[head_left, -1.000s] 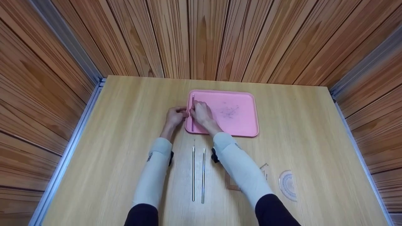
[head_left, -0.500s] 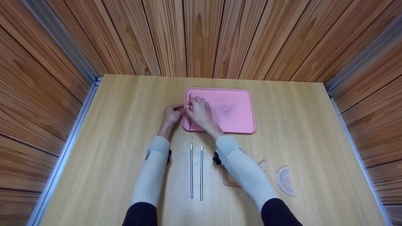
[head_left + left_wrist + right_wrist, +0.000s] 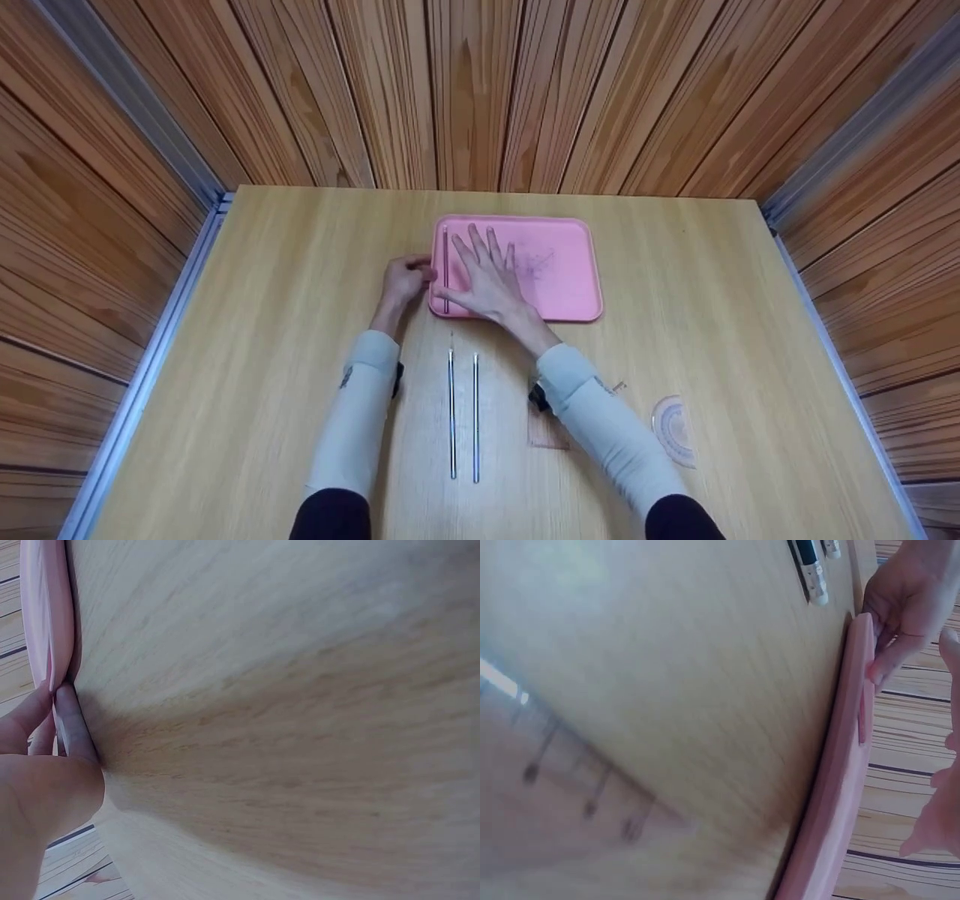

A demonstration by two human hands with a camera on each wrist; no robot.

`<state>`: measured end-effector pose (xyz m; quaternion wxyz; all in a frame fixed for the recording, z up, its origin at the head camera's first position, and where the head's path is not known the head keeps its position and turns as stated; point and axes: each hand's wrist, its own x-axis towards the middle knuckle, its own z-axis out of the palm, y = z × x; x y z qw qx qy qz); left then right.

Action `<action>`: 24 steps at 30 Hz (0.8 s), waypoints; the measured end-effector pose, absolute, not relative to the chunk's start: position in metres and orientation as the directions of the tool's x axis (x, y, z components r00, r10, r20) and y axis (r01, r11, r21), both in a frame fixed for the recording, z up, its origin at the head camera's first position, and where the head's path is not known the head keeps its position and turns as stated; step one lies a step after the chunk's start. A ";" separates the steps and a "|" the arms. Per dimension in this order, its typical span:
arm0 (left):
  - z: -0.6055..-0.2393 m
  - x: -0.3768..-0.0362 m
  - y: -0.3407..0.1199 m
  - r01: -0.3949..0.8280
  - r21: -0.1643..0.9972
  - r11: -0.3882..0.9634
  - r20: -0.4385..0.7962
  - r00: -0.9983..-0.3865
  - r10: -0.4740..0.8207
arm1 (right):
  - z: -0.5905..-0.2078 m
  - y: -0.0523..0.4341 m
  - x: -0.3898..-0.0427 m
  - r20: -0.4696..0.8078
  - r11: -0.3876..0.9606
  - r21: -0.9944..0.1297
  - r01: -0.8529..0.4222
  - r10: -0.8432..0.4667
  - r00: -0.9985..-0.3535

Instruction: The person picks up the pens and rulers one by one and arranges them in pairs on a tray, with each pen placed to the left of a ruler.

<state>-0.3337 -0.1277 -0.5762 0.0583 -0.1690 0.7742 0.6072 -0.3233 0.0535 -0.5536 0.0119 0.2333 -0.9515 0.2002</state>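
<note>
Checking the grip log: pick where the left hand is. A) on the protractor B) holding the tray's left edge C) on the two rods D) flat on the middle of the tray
B: the left hand pinches the left rim of the pink tray, fingers curled around it.

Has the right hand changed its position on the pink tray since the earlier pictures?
Yes. The right hand let go of the pencil by the pink tray's left rim; it now lies flat, fingers spread, further toward the tray's middle.

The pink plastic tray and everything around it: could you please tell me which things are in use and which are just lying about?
In use: pink plastic tray; thin rod in it; left hand; right hand.

Lying about: two thin metal rods; clear protractor; clear set square.
</note>
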 end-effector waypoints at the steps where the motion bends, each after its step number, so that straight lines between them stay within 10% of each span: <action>1: -0.576 -0.333 -0.127 -0.338 0.920 0.196 -0.302 -0.934 -0.190 | -0.553 0.056 -0.322 0.109 0.811 -0.372 -0.452 -0.445 -0.889; 24: -0.576 -0.333 -0.129 -0.345 0.927 0.145 -0.321 -0.932 -0.167 | -0.548 0.143 -0.261 0.082 0.855 -0.253 -0.453 -0.447 -0.891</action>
